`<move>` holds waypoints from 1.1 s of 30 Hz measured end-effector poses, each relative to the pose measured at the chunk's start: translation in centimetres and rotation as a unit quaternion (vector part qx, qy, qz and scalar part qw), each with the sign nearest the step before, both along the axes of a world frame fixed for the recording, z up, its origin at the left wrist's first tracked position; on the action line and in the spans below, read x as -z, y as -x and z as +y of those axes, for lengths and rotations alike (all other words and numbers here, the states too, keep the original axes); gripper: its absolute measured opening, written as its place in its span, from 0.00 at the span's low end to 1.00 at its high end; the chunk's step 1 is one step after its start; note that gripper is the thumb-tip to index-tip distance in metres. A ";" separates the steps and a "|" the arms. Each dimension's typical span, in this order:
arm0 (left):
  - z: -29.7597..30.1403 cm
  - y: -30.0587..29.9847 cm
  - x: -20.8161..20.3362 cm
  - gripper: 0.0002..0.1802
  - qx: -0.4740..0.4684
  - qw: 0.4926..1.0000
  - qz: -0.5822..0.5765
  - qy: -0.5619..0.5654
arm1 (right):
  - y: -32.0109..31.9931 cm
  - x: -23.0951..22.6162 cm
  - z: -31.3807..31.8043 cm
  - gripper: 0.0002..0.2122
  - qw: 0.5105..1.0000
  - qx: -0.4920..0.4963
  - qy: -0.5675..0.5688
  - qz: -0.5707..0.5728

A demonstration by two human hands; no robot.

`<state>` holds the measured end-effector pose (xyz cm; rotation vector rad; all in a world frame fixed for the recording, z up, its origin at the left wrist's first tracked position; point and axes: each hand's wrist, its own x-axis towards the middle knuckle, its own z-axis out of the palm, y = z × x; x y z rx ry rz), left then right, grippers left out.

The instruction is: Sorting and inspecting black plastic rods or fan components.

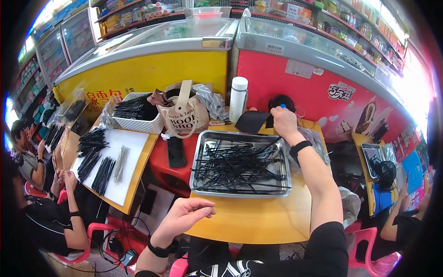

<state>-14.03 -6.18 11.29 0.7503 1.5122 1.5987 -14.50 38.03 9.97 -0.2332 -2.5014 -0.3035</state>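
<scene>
A steel tray (240,189) on the wooden table holds a loose tangle of thin black sticks (237,161). My left hand (191,214) hovers by the near left edge of the table, in front of the tray. Its fingers are stretched out, with nothing between them. Beyond the tray's far right corner, my right hand (284,121) is closed, its fingertips partly hidden. A small blue thing (283,106) shows at those fingertips. What they grip cannot be made out. Right by this hand are a dark bundle (280,100) and a black sheet (253,122).
A white bottle (238,94), a canvas bag (184,113) and a white basket (138,122) stand along the back. Left, a phone (176,152) lies on a red stool (162,161). Clear plastic (316,145) lies right of the tray. People sit at both sides.
</scene>
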 end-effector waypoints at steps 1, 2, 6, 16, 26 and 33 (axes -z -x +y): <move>0.4 -0.4 0.1 0.12 0.006 1.000 -0.011 0.001 | -0.6 -1.1 -0.7 0.03 0.999 0.000 -0.017 0.038; 1.0 -1.0 0.3 0.12 0.006 1.000 -0.013 -0.001 | -1.4 -2.1 -1.6 0.03 0.997 0.000 -0.032 0.074; 4.4 -4.5 2.0 0.13 0.125 0.991 -0.052 -0.010 | -4.6 -5.7 -5.1 0.06 0.963 -0.008 -0.249 -0.099; 13.9 -12.9 2.7 0.33 0.172 0.957 -0.182 -0.148 | -13.7 -12.5 -15.9 0.08 0.975 -0.092 -0.190 -0.064; 11.5 -9.0 0.7 0.20 0.015 0.870 -0.367 -0.329 | -20.0 -10.8 -20.3 0.11 0.882 -0.186 -0.428 -0.067; 10.6 -7.1 2.1 0.15 0.017 0.864 -0.403 -0.300 | -20.2 -9.6 -20.2 0.11 0.901 -0.219 -0.369 -0.057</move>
